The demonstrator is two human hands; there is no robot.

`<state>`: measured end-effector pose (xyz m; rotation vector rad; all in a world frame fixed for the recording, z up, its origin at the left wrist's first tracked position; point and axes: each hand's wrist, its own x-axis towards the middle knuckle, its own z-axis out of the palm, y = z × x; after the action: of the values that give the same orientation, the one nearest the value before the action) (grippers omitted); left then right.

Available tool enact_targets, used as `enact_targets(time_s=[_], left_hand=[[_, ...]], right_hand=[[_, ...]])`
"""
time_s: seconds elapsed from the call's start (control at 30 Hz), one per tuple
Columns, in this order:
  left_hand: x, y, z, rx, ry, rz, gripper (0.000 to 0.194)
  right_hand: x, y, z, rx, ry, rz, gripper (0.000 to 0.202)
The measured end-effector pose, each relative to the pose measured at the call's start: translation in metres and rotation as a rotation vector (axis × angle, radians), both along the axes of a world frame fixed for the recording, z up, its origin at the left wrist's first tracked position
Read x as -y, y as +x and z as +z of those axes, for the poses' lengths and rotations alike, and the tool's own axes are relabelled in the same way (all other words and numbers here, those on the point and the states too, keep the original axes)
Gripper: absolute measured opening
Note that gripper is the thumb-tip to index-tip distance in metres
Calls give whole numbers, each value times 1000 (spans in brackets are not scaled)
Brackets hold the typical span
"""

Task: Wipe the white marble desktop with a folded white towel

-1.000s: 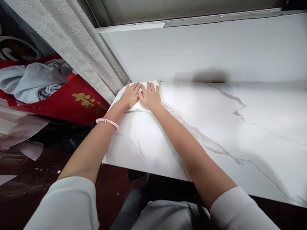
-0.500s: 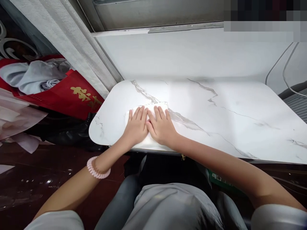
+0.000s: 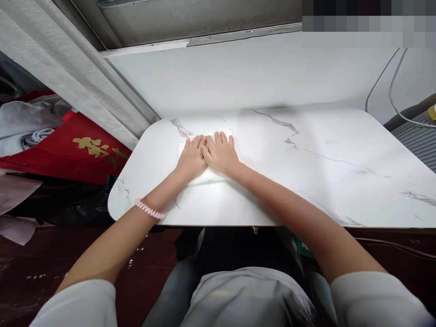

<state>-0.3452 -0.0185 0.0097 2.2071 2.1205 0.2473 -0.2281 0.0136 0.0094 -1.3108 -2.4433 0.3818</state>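
A thin white cloth (image 3: pixel 213 175) lies flat on the white marbled tabletop (image 3: pixel 269 150), left of its middle. On the cloth's left part rests my left hand (image 3: pixel 193 159), palm down with its fingers stretched out. My right hand (image 3: pixel 221 152) lies flat beside it on the cloth, fingers spread, its thumb side touching my left hand. Both palms hide much of the cloth. A pink coiled band (image 3: pixel 149 209) circles my left wrist.
A red bag (image 3: pixel 71 150) with gold characters and grey cloth stands left of the table. A pale curtain (image 3: pixel 75 72) hangs at the back left. Cables (image 3: pixel 391 91) run down the wall at the back right, near a grey ribbed object (image 3: pixel 417 141).
Both hands and the cloth under them have slid away from the table's front edge toward the wall. The camera view has shifted a little.
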Motion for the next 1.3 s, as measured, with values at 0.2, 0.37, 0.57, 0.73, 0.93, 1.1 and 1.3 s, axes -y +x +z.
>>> enact_targets(time_s=[0.2, 0.37, 0.57, 0.73, 0.93, 1.1, 1.3], left_hand=[[-89, -22, -6, 59, 70, -44, 53], [-136, -13, -15, 43, 157, -27, 53], [-151, 7, -19, 57, 186, 4, 54], [-139, 39, -11, 49, 119, 18, 55], [-112, 86, -9, 59, 119, -12, 56], [-71, 110, -8, 80, 90, -29, 57], [6, 139, -4, 105, 27, 13, 61]], right_hand=[[-84, -18, -7, -54, 66, -33, 43], [-130, -8, -10, -26, 103, -35, 42], [-146, 11, -10, -19, 96, -9, 41], [-136, 36, -9, 29, 99, -47, 43], [-111, 81, -9, 12, 57, -86, 47], [-66, 105, -6, 48, 12, -148, 53], [9, 136, 0, 137, -15, -73, 56]])
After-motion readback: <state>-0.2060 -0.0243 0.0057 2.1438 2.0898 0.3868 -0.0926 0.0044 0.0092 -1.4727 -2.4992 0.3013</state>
